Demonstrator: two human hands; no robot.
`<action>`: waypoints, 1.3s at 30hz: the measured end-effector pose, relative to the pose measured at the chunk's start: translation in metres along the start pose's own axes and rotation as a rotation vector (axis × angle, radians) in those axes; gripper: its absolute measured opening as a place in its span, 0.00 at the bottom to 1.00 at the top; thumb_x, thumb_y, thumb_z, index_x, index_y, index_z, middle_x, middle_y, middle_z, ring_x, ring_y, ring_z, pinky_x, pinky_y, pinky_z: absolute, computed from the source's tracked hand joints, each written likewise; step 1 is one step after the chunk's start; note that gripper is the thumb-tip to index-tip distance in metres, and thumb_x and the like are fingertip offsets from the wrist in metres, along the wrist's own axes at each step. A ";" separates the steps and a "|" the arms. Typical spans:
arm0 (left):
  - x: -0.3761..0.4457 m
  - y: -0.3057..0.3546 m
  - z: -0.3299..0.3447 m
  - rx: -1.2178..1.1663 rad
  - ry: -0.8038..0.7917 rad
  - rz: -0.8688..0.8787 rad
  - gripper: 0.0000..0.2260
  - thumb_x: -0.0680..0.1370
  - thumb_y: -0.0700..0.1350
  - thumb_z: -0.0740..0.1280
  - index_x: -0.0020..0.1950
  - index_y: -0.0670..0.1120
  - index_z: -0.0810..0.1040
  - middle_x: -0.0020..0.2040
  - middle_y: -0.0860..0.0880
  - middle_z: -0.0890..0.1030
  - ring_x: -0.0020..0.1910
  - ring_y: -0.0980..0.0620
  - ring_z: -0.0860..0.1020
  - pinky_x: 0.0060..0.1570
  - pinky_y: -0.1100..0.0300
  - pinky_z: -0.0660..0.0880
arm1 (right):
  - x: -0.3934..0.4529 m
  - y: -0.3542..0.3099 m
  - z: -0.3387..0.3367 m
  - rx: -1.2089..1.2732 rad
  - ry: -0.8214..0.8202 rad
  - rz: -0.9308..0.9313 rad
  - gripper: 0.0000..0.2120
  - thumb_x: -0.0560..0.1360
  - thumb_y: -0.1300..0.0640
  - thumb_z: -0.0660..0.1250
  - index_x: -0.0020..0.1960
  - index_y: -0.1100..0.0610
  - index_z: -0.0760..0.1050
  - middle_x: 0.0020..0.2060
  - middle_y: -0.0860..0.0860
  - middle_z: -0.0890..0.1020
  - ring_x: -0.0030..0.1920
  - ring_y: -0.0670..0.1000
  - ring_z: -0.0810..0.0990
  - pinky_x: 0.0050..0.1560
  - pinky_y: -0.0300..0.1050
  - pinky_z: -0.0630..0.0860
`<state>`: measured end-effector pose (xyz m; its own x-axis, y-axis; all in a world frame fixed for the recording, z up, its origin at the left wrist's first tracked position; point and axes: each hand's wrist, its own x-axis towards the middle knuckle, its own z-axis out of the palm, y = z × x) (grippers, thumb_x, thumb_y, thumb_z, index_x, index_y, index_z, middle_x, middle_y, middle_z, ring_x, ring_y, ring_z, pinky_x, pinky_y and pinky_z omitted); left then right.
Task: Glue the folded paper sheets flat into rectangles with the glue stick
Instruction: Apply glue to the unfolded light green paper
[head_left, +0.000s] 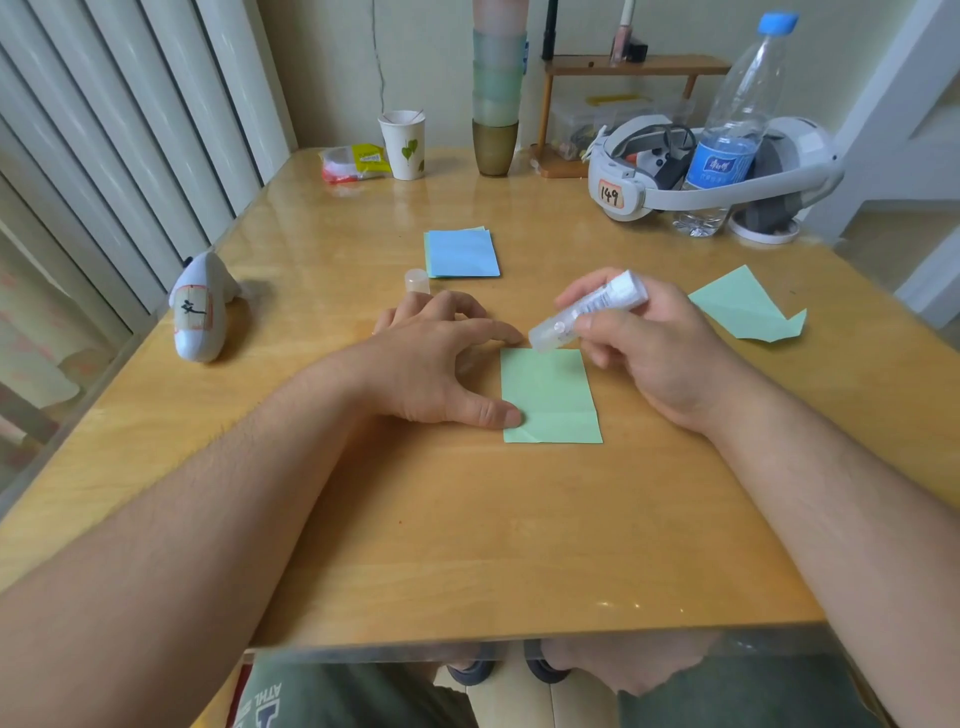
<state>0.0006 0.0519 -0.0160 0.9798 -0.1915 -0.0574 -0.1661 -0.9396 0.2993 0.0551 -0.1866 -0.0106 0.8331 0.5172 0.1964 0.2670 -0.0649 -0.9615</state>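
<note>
At a glossy honey-coloured wooden table, a person steadies a folded pale-green paper rectangle with the left hand: the thumb presses the sheet's lower left edge, the index fingertip touches its top left corner, and the other fingers are spread on the wood. The right hand pinches a clear plastic glue stick with a white base between thumb and curled fingers, its tip poised at the sheet's top edge. The step probably goes best with a light, even stroke along the edge while the left hand pins the paper against sliding. Just beyond the left hand stands the translucent glue cap; farther back lies a neat stack of blue and green folded rectangles, and to the right an unglued, loosely folded green sheet.
</note>
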 end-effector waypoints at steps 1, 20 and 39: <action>0.000 0.000 0.000 0.002 -0.001 -0.003 0.36 0.65 0.77 0.70 0.71 0.75 0.63 0.71 0.61 0.62 0.73 0.50 0.56 0.72 0.50 0.55 | 0.000 -0.001 0.002 -0.005 -0.021 -0.002 0.07 0.72 0.59 0.69 0.49 0.56 0.82 0.31 0.46 0.76 0.33 0.44 0.72 0.37 0.36 0.70; 0.000 0.002 0.000 0.011 0.005 -0.006 0.38 0.66 0.76 0.71 0.73 0.74 0.63 0.72 0.61 0.61 0.73 0.50 0.56 0.71 0.50 0.55 | 0.008 -0.001 0.036 -0.359 0.016 0.043 0.07 0.65 0.50 0.71 0.39 0.52 0.82 0.36 0.54 0.83 0.34 0.47 0.75 0.38 0.47 0.74; 0.000 0.000 -0.001 -0.005 -0.012 0.001 0.37 0.66 0.76 0.70 0.73 0.74 0.64 0.71 0.61 0.62 0.74 0.52 0.55 0.67 0.53 0.53 | -0.001 0.003 0.004 -0.367 0.039 0.054 0.05 0.62 0.55 0.68 0.36 0.55 0.79 0.27 0.43 0.75 0.31 0.45 0.69 0.32 0.41 0.64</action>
<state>0.0002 0.0519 -0.0147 0.9782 -0.1958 -0.0686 -0.1665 -0.9381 0.3037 0.0534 -0.1841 -0.0142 0.8667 0.4721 0.1610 0.3721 -0.3970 -0.8390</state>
